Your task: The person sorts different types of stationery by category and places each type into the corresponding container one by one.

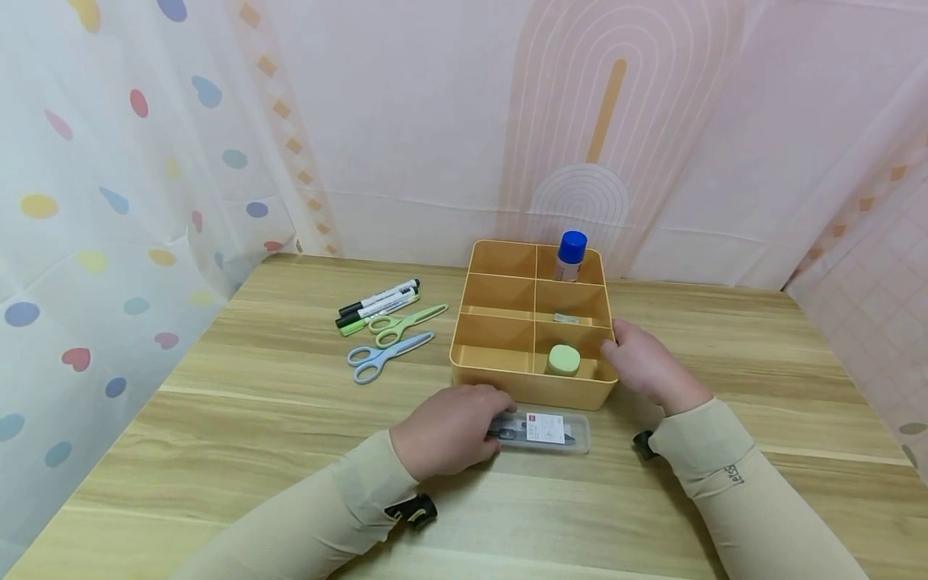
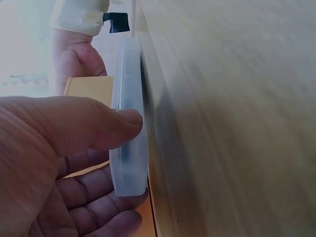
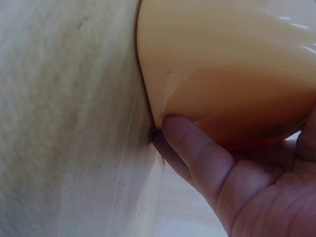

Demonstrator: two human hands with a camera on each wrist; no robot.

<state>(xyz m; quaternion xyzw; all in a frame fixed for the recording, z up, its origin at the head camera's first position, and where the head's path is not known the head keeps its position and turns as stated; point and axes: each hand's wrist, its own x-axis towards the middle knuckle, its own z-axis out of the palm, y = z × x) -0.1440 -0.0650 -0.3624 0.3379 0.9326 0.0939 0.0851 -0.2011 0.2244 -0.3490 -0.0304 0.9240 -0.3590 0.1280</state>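
Note:
A clear plastic case [image 1: 546, 432] with a white label and a dark metal tool inside lies on the table in front of the yellow organizer box [image 1: 532, 390]. My left hand [image 1: 453, 427] pinches its left end. The left wrist view shows the thumb [image 2: 129, 123] on one edge of the case and the fingers on the other. My right hand [image 1: 648, 366] grips the right side of the organizer near its front corner, thumb at the rim. In the right wrist view its fingers [image 3: 185, 133] lie against the outer wall, low by the table.
Inside the divided organizer stand a blue-capped glue stick [image 1: 572, 248], a small pale item [image 1: 565, 319] and a light green block [image 1: 563, 360]. Left of it lie several markers [image 1: 380, 304], green scissors [image 1: 402, 324] and blue scissors [image 1: 387, 356]. A patterned curtain [image 1: 406, 137] hangs behind the table.

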